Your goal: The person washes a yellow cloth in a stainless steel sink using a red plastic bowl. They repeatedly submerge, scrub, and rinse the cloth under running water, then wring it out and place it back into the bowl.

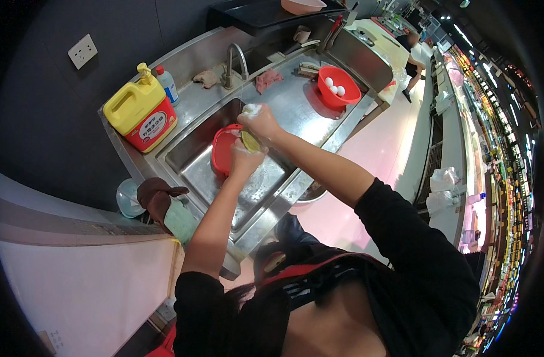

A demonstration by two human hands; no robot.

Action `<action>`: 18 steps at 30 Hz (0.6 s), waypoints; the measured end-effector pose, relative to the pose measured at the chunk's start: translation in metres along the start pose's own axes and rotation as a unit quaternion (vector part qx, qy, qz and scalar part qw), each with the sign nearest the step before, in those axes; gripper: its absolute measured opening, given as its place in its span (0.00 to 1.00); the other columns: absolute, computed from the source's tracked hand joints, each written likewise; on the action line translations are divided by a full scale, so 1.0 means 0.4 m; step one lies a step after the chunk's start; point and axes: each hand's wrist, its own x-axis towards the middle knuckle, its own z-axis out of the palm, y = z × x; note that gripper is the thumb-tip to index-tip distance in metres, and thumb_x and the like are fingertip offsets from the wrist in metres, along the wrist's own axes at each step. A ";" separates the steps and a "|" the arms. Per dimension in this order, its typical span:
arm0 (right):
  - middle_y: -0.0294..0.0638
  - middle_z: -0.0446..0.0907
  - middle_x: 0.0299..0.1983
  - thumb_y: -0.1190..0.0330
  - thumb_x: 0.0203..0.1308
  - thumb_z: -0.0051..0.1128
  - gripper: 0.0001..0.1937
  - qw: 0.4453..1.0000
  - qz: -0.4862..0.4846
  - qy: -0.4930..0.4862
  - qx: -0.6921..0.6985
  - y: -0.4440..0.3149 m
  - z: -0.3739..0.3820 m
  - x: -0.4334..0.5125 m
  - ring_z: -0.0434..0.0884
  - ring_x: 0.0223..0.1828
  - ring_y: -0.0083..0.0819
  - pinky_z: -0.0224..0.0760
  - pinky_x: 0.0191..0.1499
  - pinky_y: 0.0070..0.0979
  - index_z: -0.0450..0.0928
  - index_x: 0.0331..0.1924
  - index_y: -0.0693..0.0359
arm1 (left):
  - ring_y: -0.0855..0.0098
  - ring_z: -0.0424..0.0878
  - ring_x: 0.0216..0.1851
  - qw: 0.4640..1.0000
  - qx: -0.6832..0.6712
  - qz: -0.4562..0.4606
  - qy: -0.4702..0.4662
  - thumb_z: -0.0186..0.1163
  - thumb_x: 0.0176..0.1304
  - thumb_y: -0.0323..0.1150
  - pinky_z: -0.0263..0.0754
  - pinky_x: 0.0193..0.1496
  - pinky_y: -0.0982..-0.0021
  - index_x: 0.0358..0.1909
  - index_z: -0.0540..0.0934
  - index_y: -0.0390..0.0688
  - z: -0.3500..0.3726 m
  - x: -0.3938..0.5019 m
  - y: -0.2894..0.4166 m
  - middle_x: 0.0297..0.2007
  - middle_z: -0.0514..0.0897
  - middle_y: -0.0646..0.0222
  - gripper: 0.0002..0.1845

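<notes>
Over the steel sink (200, 167), both my hands are closed around a yellow-green sponge or cloth (250, 142). My left hand (245, 158) grips its lower end. My right hand (261, 124) has the upper end, with white foam on the fingers. Partly hidden behind my left hand, a red plastic basin (223, 149) rests in the sink bowl. The curved faucet (233, 67) rises behind the sink; whether water is running is hard to tell.
On the drainboard, a red plastic bowl (352, 93) holds white eggs (334, 88), near a pink rag (269, 80). A yellow detergent jug (140, 109) and a red-capped bottle (167, 85) stand left. Cloths (160, 198) hang at the near-left corner. Another person (412, 62) is farther along the aisle.
</notes>
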 end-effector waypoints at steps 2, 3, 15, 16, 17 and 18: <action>0.39 0.76 0.20 0.74 0.47 0.63 0.07 0.996 0.038 0.067 0.050 -0.002 0.013 -0.001 0.76 0.22 0.27 0.70 0.26 0.30 0.74 0.23 0.65 | 0.51 0.79 0.48 0.997 0.066 -0.003 0.037 0.70 0.49 0.35 0.75 0.50 0.61 0.44 0.78 0.35 0.000 0.009 -0.022 0.47 0.81 0.51 0.22; 0.39 0.75 0.20 0.76 0.47 0.62 0.06 0.985 0.087 0.114 0.095 -0.018 0.028 -0.004 0.76 0.22 0.28 0.69 0.25 0.31 0.74 0.23 0.65 | 0.49 0.78 0.49 0.995 0.080 -0.005 0.064 0.69 0.49 0.35 0.74 0.51 0.59 0.44 0.79 0.35 -0.004 0.008 -0.028 0.47 0.80 0.49 0.21; 0.43 0.75 0.39 0.64 0.55 0.64 0.17 0.926 0.192 -0.034 0.324 -0.029 -0.072 -0.020 0.77 0.38 0.35 0.73 0.43 0.33 0.71 0.43 0.64 | 0.54 0.81 0.36 0.984 0.004 0.130 0.123 0.69 0.47 0.29 0.77 0.43 0.59 0.48 0.78 0.39 -0.027 0.008 -0.031 0.35 0.82 0.59 0.23; 0.44 0.74 0.44 0.62 0.57 0.63 0.21 0.957 0.145 -0.040 0.247 -0.055 -0.082 -0.035 0.77 0.43 0.36 0.72 0.48 0.33 0.69 0.48 0.64 | 0.64 0.82 0.30 0.972 -0.232 -0.016 0.027 0.69 0.49 0.29 0.78 0.35 0.65 0.46 0.78 0.41 -0.028 0.020 -0.032 0.29 0.81 0.67 0.20; 0.44 0.74 0.49 0.60 0.59 0.63 0.24 0.980 0.095 -0.046 0.169 -0.070 -0.093 -0.047 0.76 0.48 0.37 0.71 0.52 0.34 0.68 0.54 0.64 | 0.67 0.81 0.30 0.951 -0.300 -0.076 -0.008 0.69 0.49 0.29 0.78 0.33 0.67 0.45 0.78 0.42 -0.039 0.028 -0.040 0.30 0.81 0.68 0.19; 0.44 0.66 0.62 0.62 0.59 0.62 0.32 0.996 -0.014 -0.083 0.013 -0.050 -0.134 -0.055 0.70 0.61 0.42 0.61 0.63 0.39 0.59 0.64 0.61 | 0.70 0.81 0.30 0.918 -0.369 -0.131 -0.056 0.69 0.49 0.29 0.78 0.32 0.69 0.44 0.78 0.42 -0.043 0.034 -0.019 0.30 0.81 0.69 0.18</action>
